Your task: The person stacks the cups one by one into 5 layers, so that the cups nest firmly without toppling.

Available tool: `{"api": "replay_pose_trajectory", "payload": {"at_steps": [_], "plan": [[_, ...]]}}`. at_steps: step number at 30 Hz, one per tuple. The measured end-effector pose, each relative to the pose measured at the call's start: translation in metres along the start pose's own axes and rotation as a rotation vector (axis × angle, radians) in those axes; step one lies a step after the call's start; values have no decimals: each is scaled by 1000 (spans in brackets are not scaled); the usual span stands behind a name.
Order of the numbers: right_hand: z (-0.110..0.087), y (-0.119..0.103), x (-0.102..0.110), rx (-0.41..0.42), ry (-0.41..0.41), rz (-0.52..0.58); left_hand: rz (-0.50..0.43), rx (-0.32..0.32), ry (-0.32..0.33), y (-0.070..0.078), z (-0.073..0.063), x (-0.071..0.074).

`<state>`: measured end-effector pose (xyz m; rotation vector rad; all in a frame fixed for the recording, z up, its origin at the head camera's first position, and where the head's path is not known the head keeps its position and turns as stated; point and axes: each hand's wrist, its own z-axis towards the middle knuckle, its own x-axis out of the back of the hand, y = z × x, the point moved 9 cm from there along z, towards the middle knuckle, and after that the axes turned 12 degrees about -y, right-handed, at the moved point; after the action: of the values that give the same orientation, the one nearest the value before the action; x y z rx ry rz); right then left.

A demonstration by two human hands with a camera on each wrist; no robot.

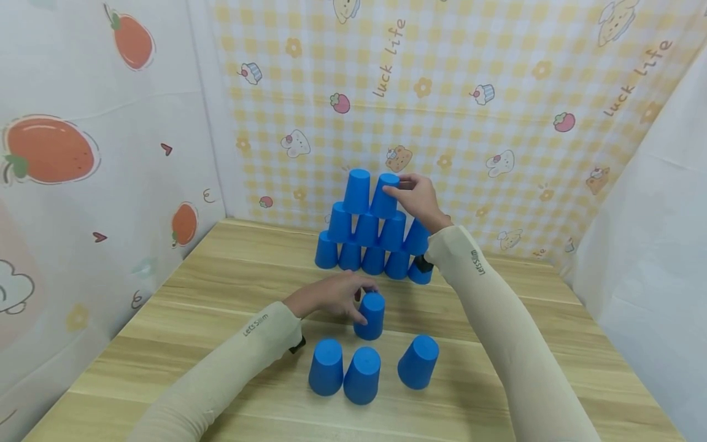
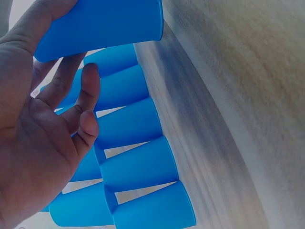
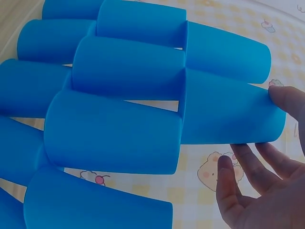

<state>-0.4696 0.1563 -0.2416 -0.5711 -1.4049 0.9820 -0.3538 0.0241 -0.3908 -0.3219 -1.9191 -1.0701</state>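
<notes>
Right hand [image 1: 417,195]: pinching the third-row right cup [image 1: 383,201], sat on row two
Left hand [image 1: 339,296]: gripping a loose cup [image 1: 371,320] in front
Blue cup pyramid [image 1: 366,230]: five, four, two up so far
Unstacked: that one plus three nearer cups [image 1: 326,369]

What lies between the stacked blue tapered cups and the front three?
In the head view: the left hand, holding one upside-down blue tapered cup, with wood-grain tabletop around them.
</notes>
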Motion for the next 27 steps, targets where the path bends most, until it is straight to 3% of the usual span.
{"api": "replay_pose_trajectory", "payload": {"at_steps": [15,27], "plan": [[-22,20,20,-30,-33,-30,-59,-28,10,-2,-1,-1],[-69,35,18,87,-119,-54,-60,-39,16,-5,4,-3]]}}
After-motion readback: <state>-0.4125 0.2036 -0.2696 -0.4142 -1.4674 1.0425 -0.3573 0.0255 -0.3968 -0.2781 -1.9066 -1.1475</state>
